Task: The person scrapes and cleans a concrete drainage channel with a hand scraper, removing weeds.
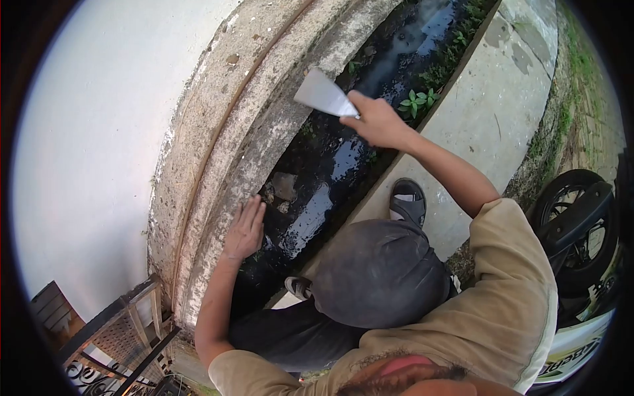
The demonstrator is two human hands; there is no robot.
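A scraper with a wide, pale metal blade (322, 92) is held by my right hand (380, 121), its fingers wrapped round the handle. The blade's broad edge is at the rough concrete ledge (264, 142) on the near side of the white wall; whether it touches cannot be told. Lower down, my left hand (246, 229) lies flat on that ledge's edge, fingers stretched out, holding nothing. Between ledge and walkway runs a drain with dark water (310, 214).
A concrete walkway (485, 109) borders the drain, with my sandalled foot (407, 201) on it. Green plants (417, 103) grow along the drain. A brown pipe (221, 132) follows the white wall (105, 132). A metal-framed rack (125, 330) is lower left, a motorcycle wheel (573, 231) at right.
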